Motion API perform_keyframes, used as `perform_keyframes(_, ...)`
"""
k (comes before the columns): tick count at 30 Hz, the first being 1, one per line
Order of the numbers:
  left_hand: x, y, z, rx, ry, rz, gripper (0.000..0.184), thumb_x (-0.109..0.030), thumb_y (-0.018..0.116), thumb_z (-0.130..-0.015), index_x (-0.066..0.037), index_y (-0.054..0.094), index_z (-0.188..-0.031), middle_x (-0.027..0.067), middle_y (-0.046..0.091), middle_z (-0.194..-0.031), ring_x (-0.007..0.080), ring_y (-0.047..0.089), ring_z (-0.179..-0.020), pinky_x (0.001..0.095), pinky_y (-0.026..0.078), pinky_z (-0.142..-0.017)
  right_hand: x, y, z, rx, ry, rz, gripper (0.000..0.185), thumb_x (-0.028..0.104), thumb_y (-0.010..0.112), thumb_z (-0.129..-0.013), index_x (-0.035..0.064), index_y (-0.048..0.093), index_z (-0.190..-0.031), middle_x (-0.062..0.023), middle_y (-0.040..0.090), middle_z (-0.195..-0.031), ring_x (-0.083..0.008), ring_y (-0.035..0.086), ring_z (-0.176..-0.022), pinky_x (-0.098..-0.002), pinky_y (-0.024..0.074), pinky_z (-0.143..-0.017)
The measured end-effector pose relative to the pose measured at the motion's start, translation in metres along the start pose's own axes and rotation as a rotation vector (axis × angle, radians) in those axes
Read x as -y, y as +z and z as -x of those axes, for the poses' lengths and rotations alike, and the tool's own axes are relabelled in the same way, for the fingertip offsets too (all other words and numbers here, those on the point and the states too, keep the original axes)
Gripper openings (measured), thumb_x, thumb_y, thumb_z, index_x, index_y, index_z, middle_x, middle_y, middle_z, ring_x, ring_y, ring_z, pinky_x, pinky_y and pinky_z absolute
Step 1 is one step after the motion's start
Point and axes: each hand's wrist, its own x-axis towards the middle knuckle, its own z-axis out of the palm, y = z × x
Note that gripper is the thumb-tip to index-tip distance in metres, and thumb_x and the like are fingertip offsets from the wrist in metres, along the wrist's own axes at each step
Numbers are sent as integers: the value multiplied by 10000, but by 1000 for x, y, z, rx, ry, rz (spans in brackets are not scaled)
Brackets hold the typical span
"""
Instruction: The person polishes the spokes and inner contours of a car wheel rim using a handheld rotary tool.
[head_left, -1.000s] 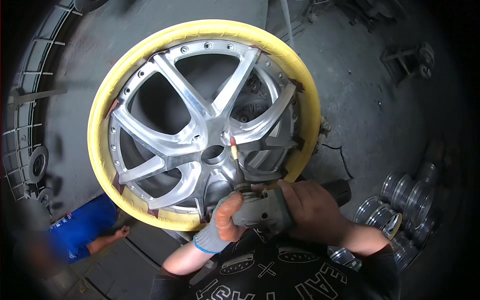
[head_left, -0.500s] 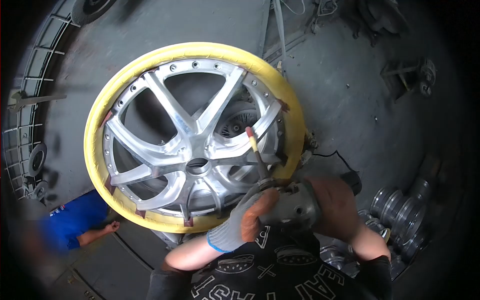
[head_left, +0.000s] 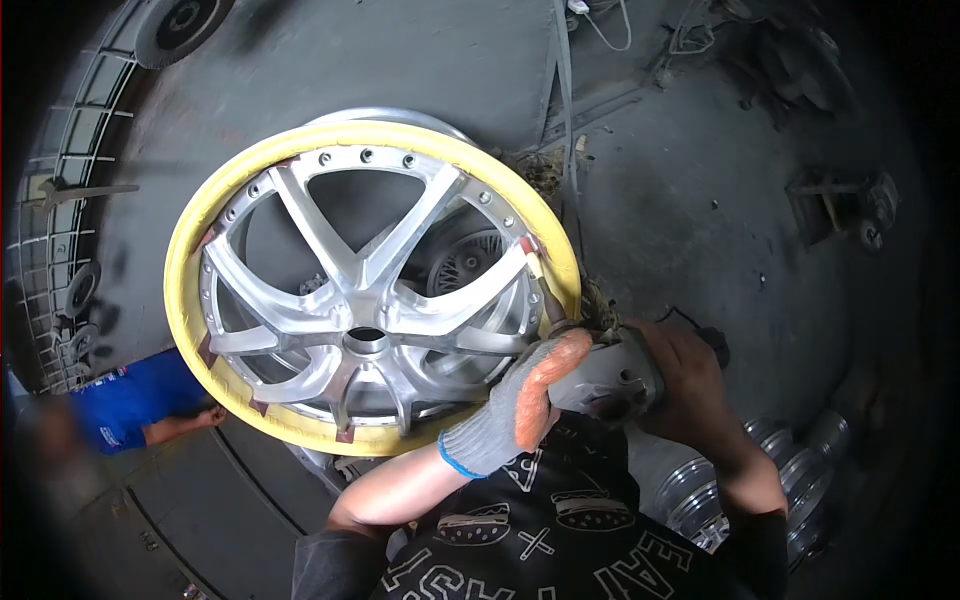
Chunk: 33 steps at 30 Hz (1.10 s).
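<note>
A silver multi-spoke alloy wheel (head_left: 362, 298) faces up in front of me. Yellow masking (head_left: 186, 290) covers its outer lip, with small dark red patches near the spoke ends. My left hand (head_left: 533, 400), in a grey glove with orange coating, is closed around the front of a grey power grinder (head_left: 622, 378). My right hand (head_left: 692, 388) wraps the grinder's rear body, its fingers partly hidden. The grinder's thin shaft ends in a red and yellow tip (head_left: 529, 256), which is at the outer end of the right-hand spoke; whether it touches the metal I cannot tell.
At the lower left is a person in a blue shirt (head_left: 140, 402), one hand near the wheel's edge. Several metal rims (head_left: 700, 495) are stacked at lower right. A metal rack (head_left: 65, 240) runs along the left, near a tyre (head_left: 180, 30). Straps and cables lie at the top.
The grinder's tip has moved outward along the right-hand spoke to its outer end. In view, the wheel sits slightly further left. Both hands keep their hold on the grinder.
</note>
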Motion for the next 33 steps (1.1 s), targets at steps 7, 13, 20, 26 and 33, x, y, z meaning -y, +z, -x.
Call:
perform_keyframes(7, 10, 24, 15, -190, -178, 322, 179, -117, 441, -1050, -16, 566, -1129, 76, 586, -1196, 160, 570, -1100, 295, 445, -990, -14, 12, 11, -13, -20, -21, 808, 214, 855, -586, 6, 526, -1294, -193, 629, -1120, -386, 629, -1003, -463, 515, -866)
perform_keyframes(13, -11, 13, 33, -62, -829, 114, 214, -38, 485, -950, 30, 514, -1151, 76, 548, -1041, 158, 538, -922, 248, 433, -849, -13, 36, 24, -45, -106, -114, 793, 203, 849, -608, 9, 522, -1303, -181, 618, -1119, -378, 627, -994, -464, 513, -854)
perform_keyframes(20, -54, 16, 18, -522, -1214, 705, 392, -220, 309, -1097, 109, 485, -1217, 65, 558, -919, 95, 557, -776, 251, 480, -798, -6, 56, 28, -78, -183, -180, 792, 179, 823, -615, 11, 511, -1323, -175, 614, -1104, -370, 626, -971, -461, 509, -846)
perform_keyframes(26, -14, 6, 24, -120, -925, 518, 392, -21, 544, -987, 25, 495, -1374, 125, 600, -1277, 182, 597, -1155, 307, 501, -994, -32, 42, 23, -133, -168, -99, 785, 153, 804, -608, 14, 511, -1323, -180, 624, -1116, -375, 631, -986, -457, 512, -851)
perform_keyframes(33, 7, 17, 25, 76, -517, -263, 368, -111, 461, -1041, 40, 489, -1375, 91, 609, -1222, 140, 594, -1141, 241, 471, -982, -43, 37, 19, -129, -153, -91, 790, 167, 820, -599, 31, 516, -1316, -180, 627, -1118, -376, 630, -999, -468, 509, -871)
